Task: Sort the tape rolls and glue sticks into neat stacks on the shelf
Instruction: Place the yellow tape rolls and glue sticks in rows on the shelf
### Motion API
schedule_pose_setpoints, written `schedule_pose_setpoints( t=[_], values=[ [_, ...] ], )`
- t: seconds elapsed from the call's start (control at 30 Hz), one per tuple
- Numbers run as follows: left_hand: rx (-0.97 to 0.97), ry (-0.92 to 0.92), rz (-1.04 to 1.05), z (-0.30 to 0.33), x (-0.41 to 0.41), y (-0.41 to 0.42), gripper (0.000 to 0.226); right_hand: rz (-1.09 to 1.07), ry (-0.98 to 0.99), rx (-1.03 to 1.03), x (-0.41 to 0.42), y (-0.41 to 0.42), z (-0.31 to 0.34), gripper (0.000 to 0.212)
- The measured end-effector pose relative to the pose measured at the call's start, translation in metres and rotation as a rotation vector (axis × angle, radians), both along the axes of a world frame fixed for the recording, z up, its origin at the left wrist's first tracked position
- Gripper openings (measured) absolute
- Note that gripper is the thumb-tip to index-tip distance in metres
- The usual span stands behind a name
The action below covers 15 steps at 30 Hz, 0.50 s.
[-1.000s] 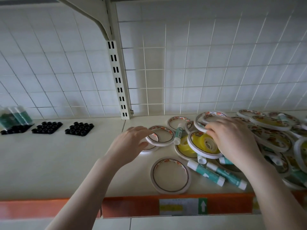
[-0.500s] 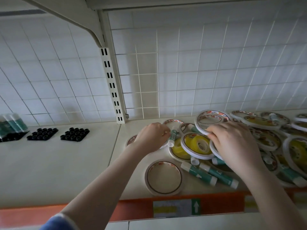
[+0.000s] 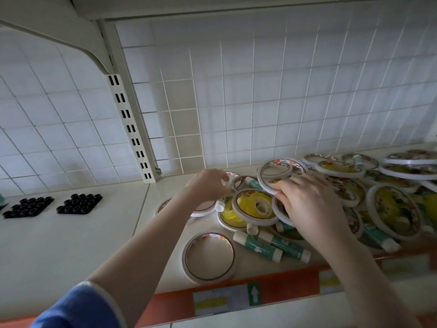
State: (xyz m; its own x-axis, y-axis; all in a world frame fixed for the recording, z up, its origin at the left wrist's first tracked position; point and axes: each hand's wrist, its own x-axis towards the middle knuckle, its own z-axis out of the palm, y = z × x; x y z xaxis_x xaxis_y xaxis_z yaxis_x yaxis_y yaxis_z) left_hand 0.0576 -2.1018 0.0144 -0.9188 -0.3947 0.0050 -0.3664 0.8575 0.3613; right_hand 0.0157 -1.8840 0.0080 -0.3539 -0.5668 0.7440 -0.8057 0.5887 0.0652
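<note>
Both hands — left hand (image 3: 208,187), right hand (image 3: 312,204) — among tape rolls (image 3: 331,185).

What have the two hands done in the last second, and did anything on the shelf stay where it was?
The left hand reached further back, from open over a tape ring to curled over the rings at the pile's left edge; what it holds is hidden. The right hand stayed on the pile, fingers on a tilted tape ring. The lone ring in front, the two glue sticks and the black trays have not moved.
</note>
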Motion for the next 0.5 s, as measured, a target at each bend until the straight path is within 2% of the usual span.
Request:
schedule_pose_setpoints(
  t=[0.13,0.3,0.5],
  values=[
    [0.163,0.066,0.024,0.009,0.008,0.007,0.031,0.021,0.006,-0.015,-0.001,0.000,0.000,0.020],
    [0.321,0.279,0.098,0.021,0.028,0.005,0.028,0.062,-0.020,-0.018,-0.003,-0.003,-0.004,0.020],
    [0.300,0.576,0.212,0.025,0.076,-0.005,0.037,0.193,-0.051,-0.047,0.010,-0.021,-0.005,0.010]
  ],
)
